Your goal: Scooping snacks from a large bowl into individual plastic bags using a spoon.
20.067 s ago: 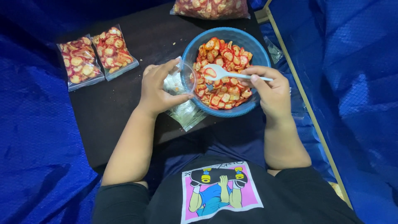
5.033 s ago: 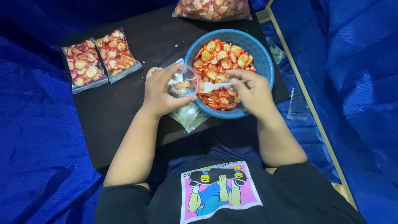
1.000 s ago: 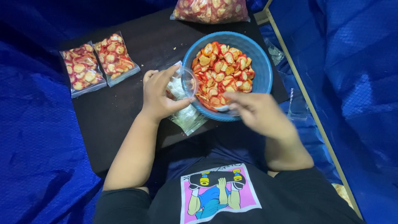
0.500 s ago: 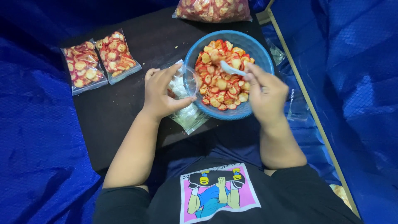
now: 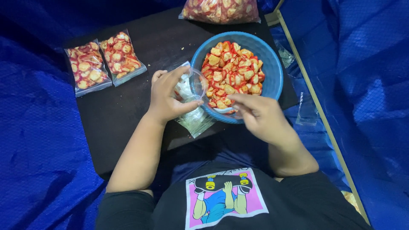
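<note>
Just beside the left hand point(image 5: 168, 96), the blue bowl point(image 5: 272, 81).

Two filled clear packets point(image 5: 104, 61) lie far left; a bigger bag point(image 5: 221, 9) sits at the top.

Bare dark worktop point(image 5: 128, 115) lies open between the two flat clear packets of red-and-yellow chips point(image 5: 104, 61) and the round blue plastic bowl point(image 5: 272, 72), while blue tarpaulin point(image 5: 38, 140) hems both sides.
</note>
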